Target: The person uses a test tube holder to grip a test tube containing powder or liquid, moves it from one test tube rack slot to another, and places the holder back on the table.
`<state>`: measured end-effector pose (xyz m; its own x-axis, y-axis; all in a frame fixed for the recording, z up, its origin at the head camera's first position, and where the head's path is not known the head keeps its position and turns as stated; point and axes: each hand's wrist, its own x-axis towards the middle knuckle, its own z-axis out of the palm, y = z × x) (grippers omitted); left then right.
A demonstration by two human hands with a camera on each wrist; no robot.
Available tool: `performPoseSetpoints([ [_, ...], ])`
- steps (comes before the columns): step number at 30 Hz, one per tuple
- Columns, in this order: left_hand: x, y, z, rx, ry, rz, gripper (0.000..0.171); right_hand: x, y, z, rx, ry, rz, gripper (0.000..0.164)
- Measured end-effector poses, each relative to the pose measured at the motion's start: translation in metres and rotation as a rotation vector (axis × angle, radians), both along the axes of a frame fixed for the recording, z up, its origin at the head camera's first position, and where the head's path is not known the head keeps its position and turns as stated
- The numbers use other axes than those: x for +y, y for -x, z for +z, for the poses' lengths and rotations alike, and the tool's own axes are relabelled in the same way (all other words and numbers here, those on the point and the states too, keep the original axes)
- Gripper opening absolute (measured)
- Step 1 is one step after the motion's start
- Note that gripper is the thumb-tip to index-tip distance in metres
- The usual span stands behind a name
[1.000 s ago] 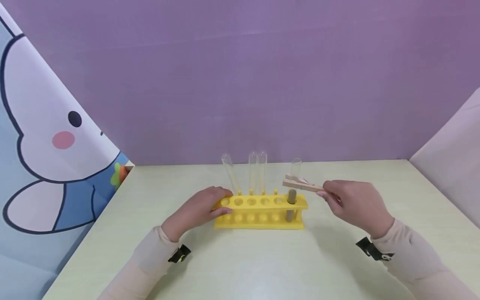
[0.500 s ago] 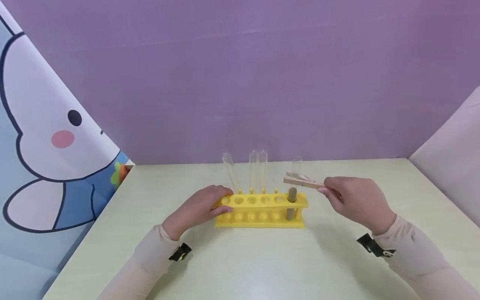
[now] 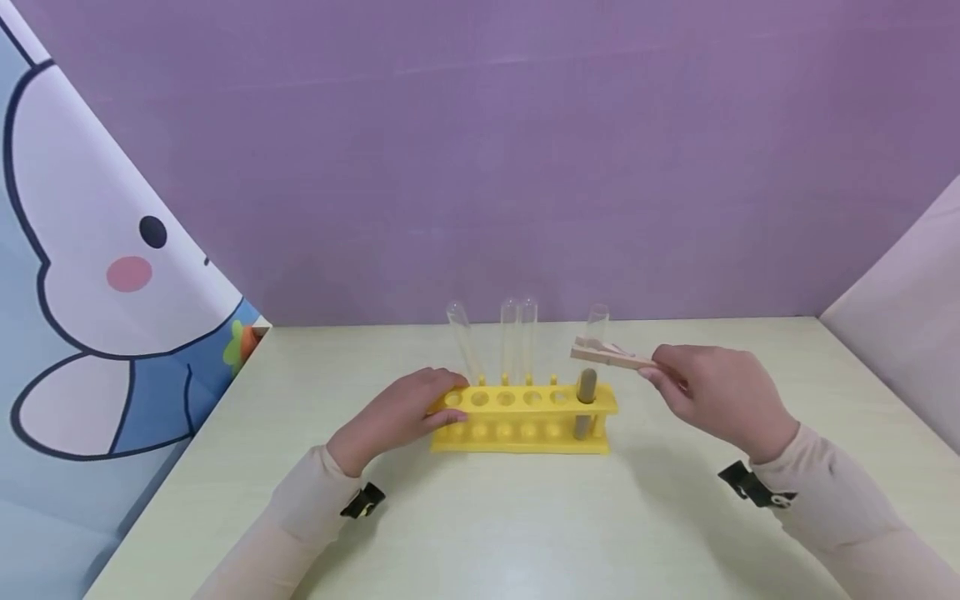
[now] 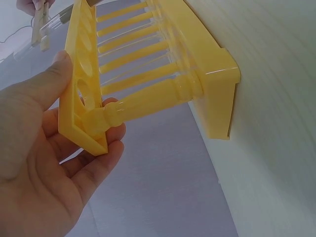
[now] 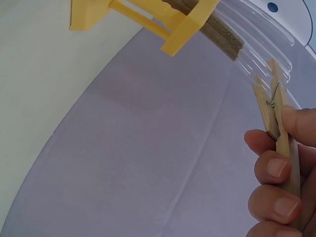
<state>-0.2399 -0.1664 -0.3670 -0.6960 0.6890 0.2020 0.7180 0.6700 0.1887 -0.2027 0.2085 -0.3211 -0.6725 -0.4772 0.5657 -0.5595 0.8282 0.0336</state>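
Observation:
My left hand [image 3: 397, 414] grips the left end of a yellow test tube rack [image 3: 517, 447], with the thumb on top and fingers beneath its upper plate [image 4: 74, 108]. A glass test tube [image 3: 588, 385] with brown, grainy contents stands in the rightmost hole, leaning slightly right. Near its clear upper part sit the jaws of a wooden test tube clamp [image 3: 613, 357]. My right hand [image 3: 723, 396] holds the clamp by its handle, thumb on one side and fingers curled round the other [image 5: 289, 168].
Behind the rack, several clear test tubes [image 3: 510, 337] stand bottom-up on its pegs, the leftmost one [image 3: 463, 337] tilted. The rack is on a pale wooden table [image 3: 487, 525]. A purple backdrop [image 3: 480, 167] rises behind it, with a cartoon-print cloth [image 3: 90, 317] at the left.
My right hand, with the clamp, has moved slightly up and right. The brown-filled tube has risen a little and now leans right. My left hand keeps its grip on the rack.

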Motion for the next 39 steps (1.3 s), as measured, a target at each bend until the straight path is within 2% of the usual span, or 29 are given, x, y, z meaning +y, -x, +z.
performPoseSetpoints([
  [13,0.002,0.002,0.001,-0.005,-0.004,0.001,0.041,-0.001,-0.001,0.011,0.026,0.019,-0.006,0.012],
  [30,0.002,0.000,-0.001,-0.025,-0.001,0.013,0.041,-0.001,-0.003,0.027,0.090,0.047,0.018,0.015],
  [39,0.001,-0.001,0.001,-0.025,-0.011,0.013,0.038,0.000,-0.005,0.038,0.134,0.064,0.053,0.025],
])
